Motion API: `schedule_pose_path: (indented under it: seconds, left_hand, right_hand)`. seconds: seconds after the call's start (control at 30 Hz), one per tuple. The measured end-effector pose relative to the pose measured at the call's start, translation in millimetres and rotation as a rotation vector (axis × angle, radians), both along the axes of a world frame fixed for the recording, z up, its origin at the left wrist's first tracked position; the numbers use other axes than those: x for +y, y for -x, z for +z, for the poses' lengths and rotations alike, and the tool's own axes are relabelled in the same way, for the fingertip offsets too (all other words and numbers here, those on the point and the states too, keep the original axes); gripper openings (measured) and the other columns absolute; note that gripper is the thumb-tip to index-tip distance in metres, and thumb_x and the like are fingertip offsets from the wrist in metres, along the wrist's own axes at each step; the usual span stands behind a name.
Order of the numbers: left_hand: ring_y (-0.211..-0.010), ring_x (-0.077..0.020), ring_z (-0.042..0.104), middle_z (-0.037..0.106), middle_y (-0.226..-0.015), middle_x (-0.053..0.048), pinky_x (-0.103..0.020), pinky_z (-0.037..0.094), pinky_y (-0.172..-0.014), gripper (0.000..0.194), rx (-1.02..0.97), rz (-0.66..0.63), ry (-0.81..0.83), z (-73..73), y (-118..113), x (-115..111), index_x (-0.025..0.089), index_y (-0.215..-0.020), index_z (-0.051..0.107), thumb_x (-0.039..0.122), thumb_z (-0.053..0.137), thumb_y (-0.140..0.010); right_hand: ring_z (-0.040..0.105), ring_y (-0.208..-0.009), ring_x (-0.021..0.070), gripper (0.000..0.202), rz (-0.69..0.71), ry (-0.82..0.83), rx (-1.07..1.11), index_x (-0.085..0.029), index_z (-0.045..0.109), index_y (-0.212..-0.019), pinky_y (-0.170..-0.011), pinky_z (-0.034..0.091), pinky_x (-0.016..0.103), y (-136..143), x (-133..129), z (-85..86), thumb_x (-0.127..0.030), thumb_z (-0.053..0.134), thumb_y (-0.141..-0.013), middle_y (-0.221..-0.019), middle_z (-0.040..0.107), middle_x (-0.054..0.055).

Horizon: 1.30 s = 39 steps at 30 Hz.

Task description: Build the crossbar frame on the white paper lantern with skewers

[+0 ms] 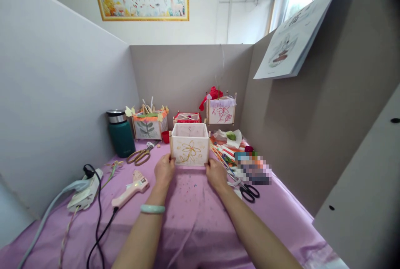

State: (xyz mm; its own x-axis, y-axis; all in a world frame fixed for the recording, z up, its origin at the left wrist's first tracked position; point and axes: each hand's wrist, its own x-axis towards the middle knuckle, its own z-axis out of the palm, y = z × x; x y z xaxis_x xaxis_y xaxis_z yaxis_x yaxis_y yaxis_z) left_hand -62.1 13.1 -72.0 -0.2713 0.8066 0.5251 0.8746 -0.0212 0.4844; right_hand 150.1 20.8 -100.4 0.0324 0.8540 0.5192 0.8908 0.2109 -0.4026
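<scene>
Between my two hands is a white fabric lantern box (189, 151) with wooden corner posts and a golden flower drawn on its front. It is upright, and its open top shows a pale inside. My left hand (164, 171) grips the lower left corner post, wearing a green bangle at the wrist. On the opposite side, my right hand (216, 174) grips the lower right corner post. The fingers of both hands are closed at these corners. Whether the box's bottom touches the tablecloth (187, 210) I cannot tell.
Left are a pink glue gun (131, 191), a power strip (85, 192) with cords, gold-handled scissors (140, 155) and a green flask (121, 135). Decorated boxes (150, 128) stand behind. Black-handled scissors (249, 193) and pens lie right. Partitions (190, 77) enclose the table.
</scene>
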Motion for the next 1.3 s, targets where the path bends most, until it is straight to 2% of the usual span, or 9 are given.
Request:
schedule_pose_path:
  seconds: [0.13, 0.2, 0.47, 0.67, 0.8, 0.87, 1.03, 1.2, 1.3]
  left_hand:
    - [-0.079, -0.0212, 0.064, 0.069, -0.092, -0.008, -0.03, 0.042, -0.066, 0.021, -0.038, -0.019, -0.106, 0.2, 0.3, 0.2, 0.019, -0.097, 0.063, 0.028, 0.049, -0.084]
    - [-0.083, -0.0205, 0.063, 0.069, -0.094, -0.008, -0.029, 0.043, -0.07, 0.023, -0.05, -0.027, -0.154, 0.4, 0.6, 0.9, 0.019, -0.1, 0.063, 0.026, 0.047, -0.085]
    - [-0.083, -0.0228, 0.063, 0.071, -0.09, -0.009, -0.031, 0.043, -0.072, 0.022, -0.068, -0.051, -0.213, -1.4, 3.5, 6.4, 0.019, -0.09, 0.067, 0.023, 0.047, -0.083]
    - [-0.076, -0.0231, 0.062, 0.068, -0.084, -0.009, -0.033, 0.044, -0.069, 0.021, -0.115, -0.07, -0.235, -1.0, 0.4, 4.0, 0.018, -0.088, 0.065, 0.025, 0.046, -0.084]
    - [-0.082, -0.0234, 0.06, 0.063, -0.101, -0.013, -0.036, 0.046, -0.075, 0.029, -0.197, -0.051, -0.306, 0.9, -0.6, 2.8, 0.016, -0.107, 0.058, 0.03, 0.048, -0.084]
    - [-0.091, -0.0242, 0.058, 0.059, -0.109, -0.015, -0.037, 0.046, -0.081, 0.034, -0.25, -0.061, -0.337, 1.4, -0.4, 2.8, 0.015, -0.113, 0.055, 0.032, 0.048, -0.084]
    - [-0.087, -0.024, 0.061, 0.064, -0.09, -0.008, -0.037, 0.047, -0.083, 0.017, -0.419, -0.192, -0.313, 0.4, 0.8, 4.6, 0.02, -0.089, 0.063, 0.031, 0.056, -0.078]
    - [-0.117, -0.0231, 0.052, 0.057, -0.123, -0.013, -0.037, 0.04, -0.101, 0.035, -0.753, -0.272, -0.41, 3.4, 4.6, 9.9, 0.019, -0.114, 0.056, 0.035, 0.049, -0.083]
    - [-0.122, -0.0222, 0.051, 0.054, -0.13, -0.015, -0.038, 0.042, -0.101, 0.042, -0.991, -0.375, -0.435, 7.5, 10.2, 10.9, 0.017, -0.123, 0.048, 0.036, 0.038, -0.087]
  right_hand:
    - [0.061, -0.092, 0.0217, 0.022, 0.011, -0.05, 0.026, -0.015, 0.063, -0.101, -0.077, 0.042, 0.029, -0.9, -0.6, 1.5, -0.025, 0.049, -0.087, -0.099, 0.068, 0.011]
    - [0.061, -0.092, 0.0213, 0.022, 0.017, -0.066, 0.035, -0.015, 0.063, -0.1, -0.078, 0.042, 0.029, -1.4, -0.6, 2.5, -0.024, 0.047, -0.088, -0.099, 0.068, 0.01]
    - [0.062, -0.083, 0.021, 0.018, 0.026, -0.084, 0.049, -0.016, 0.065, -0.089, -0.073, 0.042, 0.029, -2.0, 3.1, -0.1, -0.021, 0.047, -0.088, -0.09, 0.068, 0.009]
    - [0.061, -0.084, 0.0212, 0.018, 0.03, -0.128, 0.064, -0.015, 0.063, -0.094, -0.074, 0.042, 0.029, -0.8, 3.1, -3.5, -0.022, 0.048, -0.086, -0.092, 0.067, 0.01]
    - [0.058, -0.093, 0.021, 0.029, 0.019, -0.179, 0.102, -0.012, 0.059, -0.109, -0.081, 0.042, 0.03, -2.3, 3.1, -3.2, -0.027, 0.044, -0.089, -0.101, 0.065, 0.011]
    - [0.057, -0.094, 0.0209, 0.031, 0.016, -0.189, 0.114, -0.012, 0.058, -0.111, -0.083, 0.041, 0.031, -3.2, 3.4, -3.0, -0.029, 0.042, -0.091, -0.102, 0.064, 0.011]
    - [0.059, -0.086, 0.0204, 0.027, 0.038, -0.157, 0.116, -0.015, 0.064, -0.095, -0.075, 0.042, 0.029, -2.2, 3.4, -3.3, -0.031, 0.043, -0.091, -0.094, 0.066, 0.01]
    - [0.059, -0.091, 0.02, 0.031, 0.048, -0.152, 0.15, -0.015, 0.063, -0.099, -0.077, 0.042, 0.03, -2.4, 2.6, -1.8, -0.032, 0.037, -0.094, -0.097, 0.066, 0.009]
    - [0.059, -0.091, 0.0196, 0.033, 0.054, -0.144, 0.162, -0.015, 0.063, -0.097, -0.078, 0.041, 0.03, -3.5, 2.8, -0.9, -0.03, 0.034, -0.095, -0.096, 0.066, 0.009]
